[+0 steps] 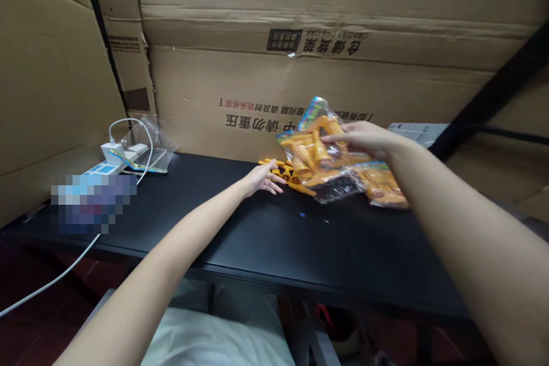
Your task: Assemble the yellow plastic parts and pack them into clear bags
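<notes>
My right hand (364,138) is closed on a clear plastic bag of orange plastic parts (315,151), raised above the table. The bag has a colourful printed top edge, and the parts inside look like handles or tubes. Beside some loose orange plastic parts (286,174) on the black table is my left hand (263,177), fingers spread; whether it touches them I cannot tell. A second bag of orange parts (384,186) lies to the right, partly hidden by my right forearm and the held bag.
A white power strip (103,169) with a plugged-in charger and white cable (151,151) stands at left, near a crumpled clear bag (152,140). A blurred-out item (94,200) lies in front. Cardboard walls (257,77) enclose the black table (266,234). A small blue piece (302,215) lies mid-table.
</notes>
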Tool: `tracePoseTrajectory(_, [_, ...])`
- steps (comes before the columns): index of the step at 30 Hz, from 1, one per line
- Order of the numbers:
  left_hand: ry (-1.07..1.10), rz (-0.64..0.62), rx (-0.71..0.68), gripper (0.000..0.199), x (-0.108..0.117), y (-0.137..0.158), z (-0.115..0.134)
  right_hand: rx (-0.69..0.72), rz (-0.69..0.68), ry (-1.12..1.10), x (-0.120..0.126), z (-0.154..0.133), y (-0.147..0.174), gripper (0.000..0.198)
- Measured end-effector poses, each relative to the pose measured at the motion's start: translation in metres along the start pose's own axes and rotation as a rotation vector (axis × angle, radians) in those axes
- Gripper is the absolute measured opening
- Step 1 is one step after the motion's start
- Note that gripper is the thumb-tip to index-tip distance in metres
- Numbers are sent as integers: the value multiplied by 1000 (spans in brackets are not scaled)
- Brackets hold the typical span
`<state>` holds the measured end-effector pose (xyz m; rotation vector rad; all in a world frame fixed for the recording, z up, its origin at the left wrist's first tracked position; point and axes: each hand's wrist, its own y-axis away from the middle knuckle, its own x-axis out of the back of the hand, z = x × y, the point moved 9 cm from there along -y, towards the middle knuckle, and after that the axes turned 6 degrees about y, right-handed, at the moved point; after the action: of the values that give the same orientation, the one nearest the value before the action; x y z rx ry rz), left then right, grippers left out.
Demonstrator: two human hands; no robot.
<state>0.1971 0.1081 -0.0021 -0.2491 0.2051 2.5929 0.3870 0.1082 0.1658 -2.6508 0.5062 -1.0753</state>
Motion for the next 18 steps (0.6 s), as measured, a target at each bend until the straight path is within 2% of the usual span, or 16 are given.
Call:
tracePoseTrajectory(1, [91,-7,4,66,5,2,6,61,-178,67,-27,-22,4,16])
tracePoseTrajectory(2, [181,8,-8,71,12,4,12,178,-239,102,-45,-47,10,17])
tracePoseTrajectory(5, [377,125,-104,78,47,13,33,539,-200,165,-82,-105,33,15])
tracePoseTrajectory(6, [392,152,-133,75,59,17,38,649,-191,210,-95,-117,42,15])
tracePoseTrajectory(8, [350,198,-190,65,82,24,46,778,-199,304,-121,-125,55,11])
tracePoseTrajectory(11, [225,405,-226,41,125,39,49,815,-207,395,-149,-118,55,10])
tracePoseTrajectory(13, [151,510,-269,32,147,52,51,809,-203,399,-160,-113,49,12])
tracePoseTrajectory(16, [124,602,-365,50,173,72,55,827,-215,415,-172,-113,42,15])
tracePoseTrajectory(18, [121,535,-364,60,179,79,54,855,-224,472,-180,-116,41,17])
